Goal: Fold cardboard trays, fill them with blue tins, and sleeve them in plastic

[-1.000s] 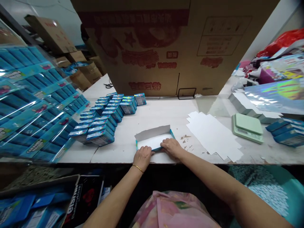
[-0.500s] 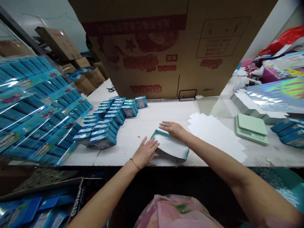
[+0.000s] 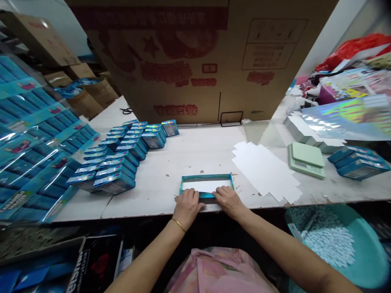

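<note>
A shallow rectangular cardboard tray (image 3: 207,177), blue on its walls and white inside, lies near the table's front edge. My left hand (image 3: 187,206), a thin gold bangle at its wrist, has its fingers curled over the left part of the tray's near wall. My right hand (image 3: 228,201) grips the same wall closer to the right corner. Between the two hands a blue strip of that wall shows, leaning inward. Both thumbs are on the near side, partly hidden. Right of the tray lies a stack of white die-cut card sheets (image 3: 265,171).
Rows of small blue boxes (image 3: 122,158) stand left on the white table (image 3: 189,150). A large carton (image 3: 195,61) rises behind. To the right are a green scale (image 3: 306,158) and more blue boxes (image 3: 357,162). A teal basin (image 3: 363,248) of small wrapped pieces sits below.
The tray has turned from slanted to square with the table edge. My hands, earlier spread at its left and far sides, now both hold its near wall. The view has shifted right.
</note>
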